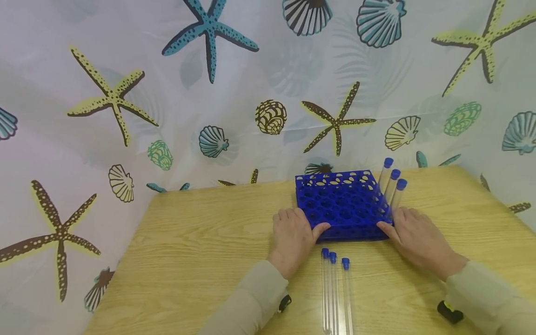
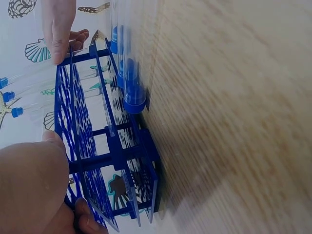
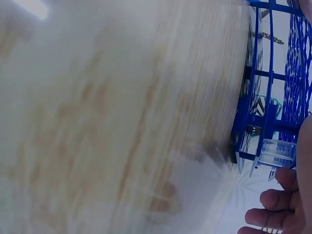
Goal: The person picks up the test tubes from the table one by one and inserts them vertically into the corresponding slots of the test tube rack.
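A blue test tube rack (image 1: 341,202) with rows of round holes stands toward the back of the table. My left hand (image 1: 293,237) grips its front left corner, thumb on the front edge and fingers along the side. At the front right corner my right hand (image 1: 420,237) holds it the same way. Three clear test tubes (image 1: 391,190) with blue caps lean in the holes along the rack's right side. In the left wrist view the rack's stacked tiers (image 2: 114,151) show side-on. The right wrist view catches the curled fingers (image 3: 278,200) beside the rack's end.
Three more capped test tubes (image 1: 333,284) lie on the wooden table (image 1: 201,260) in front of the rack, between my forearms, caps pointing toward it. Behind the table hangs a curtain (image 1: 251,74) printed with starfish and shells.
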The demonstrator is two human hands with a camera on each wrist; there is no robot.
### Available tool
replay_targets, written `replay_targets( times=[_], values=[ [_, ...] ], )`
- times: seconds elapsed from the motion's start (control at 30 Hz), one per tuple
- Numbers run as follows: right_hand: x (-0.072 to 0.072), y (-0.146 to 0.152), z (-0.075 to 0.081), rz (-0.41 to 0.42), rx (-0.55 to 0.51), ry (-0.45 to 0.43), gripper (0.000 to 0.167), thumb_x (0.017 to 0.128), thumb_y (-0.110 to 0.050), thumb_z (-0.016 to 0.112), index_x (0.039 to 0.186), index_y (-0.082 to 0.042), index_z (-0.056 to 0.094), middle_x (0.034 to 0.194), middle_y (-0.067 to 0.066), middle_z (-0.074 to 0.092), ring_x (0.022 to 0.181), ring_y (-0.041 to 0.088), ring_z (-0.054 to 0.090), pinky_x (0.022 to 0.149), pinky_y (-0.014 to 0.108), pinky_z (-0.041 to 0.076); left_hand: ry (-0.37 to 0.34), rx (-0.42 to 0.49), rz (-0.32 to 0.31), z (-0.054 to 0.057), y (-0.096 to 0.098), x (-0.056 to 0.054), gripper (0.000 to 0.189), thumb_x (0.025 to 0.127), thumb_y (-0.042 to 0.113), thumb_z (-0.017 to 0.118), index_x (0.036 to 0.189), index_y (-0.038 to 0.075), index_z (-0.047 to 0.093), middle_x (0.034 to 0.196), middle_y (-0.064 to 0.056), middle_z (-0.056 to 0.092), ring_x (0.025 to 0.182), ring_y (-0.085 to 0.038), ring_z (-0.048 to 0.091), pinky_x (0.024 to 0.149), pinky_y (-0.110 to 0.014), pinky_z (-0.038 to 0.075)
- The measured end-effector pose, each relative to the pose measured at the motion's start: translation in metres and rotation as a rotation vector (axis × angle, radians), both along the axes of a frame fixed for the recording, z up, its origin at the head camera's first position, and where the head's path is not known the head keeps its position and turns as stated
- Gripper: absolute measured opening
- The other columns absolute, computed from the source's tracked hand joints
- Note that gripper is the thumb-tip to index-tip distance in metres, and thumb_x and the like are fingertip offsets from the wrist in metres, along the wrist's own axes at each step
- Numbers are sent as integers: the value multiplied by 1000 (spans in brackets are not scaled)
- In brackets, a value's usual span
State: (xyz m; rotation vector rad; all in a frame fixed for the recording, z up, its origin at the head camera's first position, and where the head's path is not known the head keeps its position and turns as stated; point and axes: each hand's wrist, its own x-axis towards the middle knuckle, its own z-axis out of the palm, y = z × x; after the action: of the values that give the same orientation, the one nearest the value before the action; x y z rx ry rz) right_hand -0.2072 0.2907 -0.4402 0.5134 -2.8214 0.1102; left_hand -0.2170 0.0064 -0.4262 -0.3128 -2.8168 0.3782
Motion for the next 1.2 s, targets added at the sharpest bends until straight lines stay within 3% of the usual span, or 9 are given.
replay_targets(
  times=[0.3,0.57,0.77,0.93,1.07,1.2],
  values=[
    [5,-8,0,-67,52,50,46,103,-42,49,82,-1,49,76,12,52,72,33,56,64,49,44,-43,37,-8,0,-3,1,81,92,79,9,76,10,48,70,0,43,66,-19,40,61,-30,27],
    [7,-11,-1,-103,92,86,48,103,-45,48,82,-2,49,77,11,52,73,31,51,64,44,39,-51,53,-14,2,-7,2,80,94,77,11,80,8,50,72,-2,46,68,-20,41,63,-30,29],
    [7,-12,-1,-109,97,52,51,104,-48,44,84,-1,50,78,11,52,75,31,51,64,44,38,-116,62,-12,8,-12,5,78,95,74,11,82,7,49,75,-3,45,70,-20,40,64,-30,32],
    [8,-11,0,-111,94,71,49,103,-46,46,82,-2,49,76,10,49,72,29,48,62,42,37,-119,133,-21,19,-14,9,76,97,72,22,102,4,53,92,-7,50,83,-23,43,74,-32,40],
    [9,-9,1,-115,97,94,48,103,-45,47,80,-3,48,74,9,48,70,28,47,61,40,36,-103,171,-112,29,-11,16,69,100,64,35,123,1,51,113,-11,56,101,-25,49,90,-35,46],
    [10,-7,1,-119,100,96,49,102,-46,48,79,-3,48,73,9,48,70,28,47,61,40,36,-98,207,-278,39,-3,30,52,101,49,48,121,1,52,108,-9,55,97,-22,49,90,-32,47]
  ],
)
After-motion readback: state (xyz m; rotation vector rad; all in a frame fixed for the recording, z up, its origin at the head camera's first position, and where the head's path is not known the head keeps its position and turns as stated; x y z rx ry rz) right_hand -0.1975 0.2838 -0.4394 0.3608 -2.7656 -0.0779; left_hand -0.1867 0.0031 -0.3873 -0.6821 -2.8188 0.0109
